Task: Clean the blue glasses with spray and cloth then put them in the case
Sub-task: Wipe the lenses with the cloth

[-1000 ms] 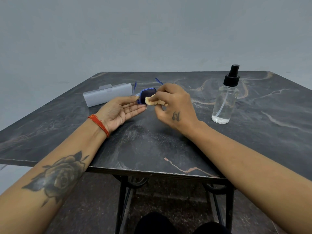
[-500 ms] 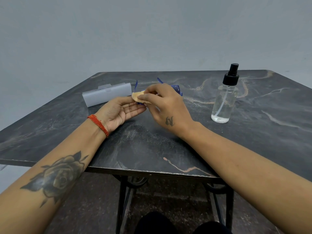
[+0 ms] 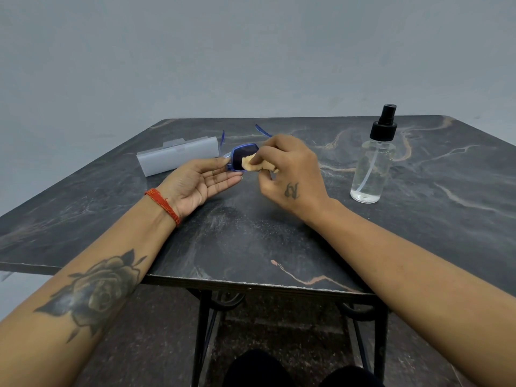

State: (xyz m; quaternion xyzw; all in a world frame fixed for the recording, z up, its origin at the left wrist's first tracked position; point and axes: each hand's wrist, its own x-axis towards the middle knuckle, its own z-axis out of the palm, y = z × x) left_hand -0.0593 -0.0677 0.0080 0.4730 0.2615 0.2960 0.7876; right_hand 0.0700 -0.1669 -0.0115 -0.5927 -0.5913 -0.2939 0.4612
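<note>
The blue glasses [image 3: 242,157] with dark lenses are held above the table's middle, arms pointing away from me. My left hand [image 3: 199,181], palm up, grips the frame's left end with thumb and fingertips. My right hand [image 3: 287,174] pinches a small tan cloth [image 3: 252,165] and presses it against the left lens; this hand hides the right lens. The translucent grey case [image 3: 176,155] lies closed on the table behind my left hand. The clear spray bottle [image 3: 372,163] with a black pump stands upright to the right of my right hand.
The dark marbled table [image 3: 251,241] has its near edge just below my forearms, and a grey wall stands behind its far edge. Black metal legs and a dark floor show under the table.
My right hand slid the cloth left across the lens half a second ago, then back to the right, so the left lens shows again. The left hand stayed put.
</note>
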